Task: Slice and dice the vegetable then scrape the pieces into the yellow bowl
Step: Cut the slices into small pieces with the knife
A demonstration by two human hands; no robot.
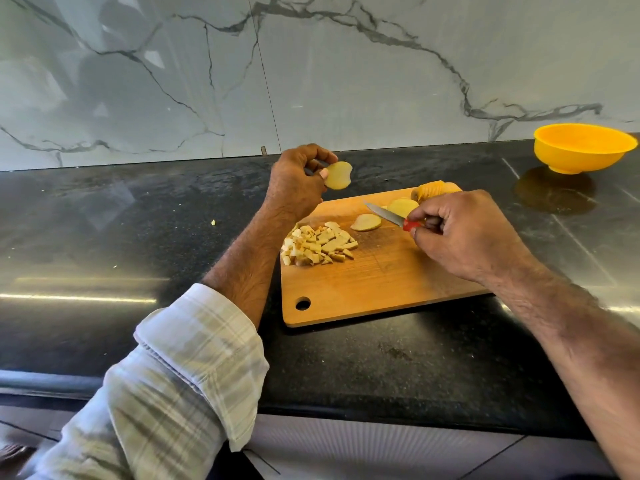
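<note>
My left hand pinches a round potato slice and holds it up above the counter, just beyond the far left corner of the wooden cutting board. My right hand grips a small knife by its red handle, the blade pointing left over the board. On the board lie a pile of diced potato pieces, one flat slice, another slice and the uncut potato end at the far edge. The yellow bowl stands at the far right.
The board lies on a black stone counter backed by a marble wall. A small potato scrap lies on the counter left of the board. The counter's front edge runs below my forearms.
</note>
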